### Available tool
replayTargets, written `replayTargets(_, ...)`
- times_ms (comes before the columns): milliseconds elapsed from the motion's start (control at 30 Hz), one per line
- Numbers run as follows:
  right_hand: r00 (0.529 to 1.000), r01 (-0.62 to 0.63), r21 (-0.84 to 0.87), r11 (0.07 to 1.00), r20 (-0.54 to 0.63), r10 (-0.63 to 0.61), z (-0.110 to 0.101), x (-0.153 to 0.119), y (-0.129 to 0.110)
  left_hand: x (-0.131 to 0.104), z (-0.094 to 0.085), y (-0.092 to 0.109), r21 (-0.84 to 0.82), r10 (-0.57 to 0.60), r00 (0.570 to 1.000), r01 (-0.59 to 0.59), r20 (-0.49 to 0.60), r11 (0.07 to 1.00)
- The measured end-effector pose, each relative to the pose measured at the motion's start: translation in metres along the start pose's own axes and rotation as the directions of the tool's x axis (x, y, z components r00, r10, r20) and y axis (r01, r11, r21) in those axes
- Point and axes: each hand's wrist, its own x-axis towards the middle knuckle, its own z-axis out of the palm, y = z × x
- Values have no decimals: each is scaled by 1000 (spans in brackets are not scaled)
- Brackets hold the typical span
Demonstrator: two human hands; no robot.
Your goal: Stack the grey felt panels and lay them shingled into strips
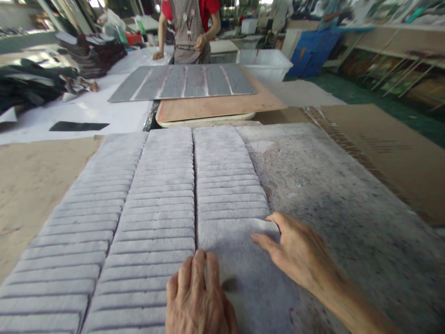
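Note:
Grey-white fabric pieces lie overlapped like shingles in three long rows: a left row (pixel 69 222), a middle row (pixel 156 208) and a right row (pixel 225 171). The nearest fabric piece (pixel 243 264) of the right row lies flat. Its far right corner is lifted and curled between the thumb and fingers of my right hand (pixel 299 250). My left hand (pixel 200 292) rests palm down at this piece's left edge, by the gap to the middle row, with its fingers stretched out. The left thumb is mostly hidden.
The rows lie on a speckled grey board (pixel 347 208), with brown cardboard (pixel 382 139) to its right. Ahead, a striped grey board (pixel 181 83) lies on a brown board (pixel 222 107). A person in a checked apron (pixel 187 32) stands behind it, near a white tub (pixel 264 62).

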Motion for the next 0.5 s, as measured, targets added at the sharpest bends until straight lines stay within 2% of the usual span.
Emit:
replayTargets(67, 1000, -8, 19, 1000, -6, 9, 1, -1, -1, 5, -4, -6, 14, 41, 996, -40, -77, 999)
replayTargets(167, 1000, -17, 58, 998, -20, 18, 2, -3, -1, 15, -4, -12, 43, 209, 963, -204, -173, 978)
replayTargets(233, 999, -36, 80, 996, -23, 38, 2, -4, 0, 20, 0, -16, 54, 321, 935, -316, -152, 947)
replayTargets(300, 998, -56, 110, 992, -17, 58, 2, -5, 1, 22, 5, -19, 65, 379, 920, -374, -99, 925)
replayTargets(400, 998, -57, 179, 982, -4, 59, 2, -7, 5, 21, 9, -23, 84, 393, 917, -387, -65, 918)
replayTargets(500, 991, 28, 190, 981, -133, -3, 3, -6, 10, 26, 6, -23, 20, 387, 919, -387, -71, 922)
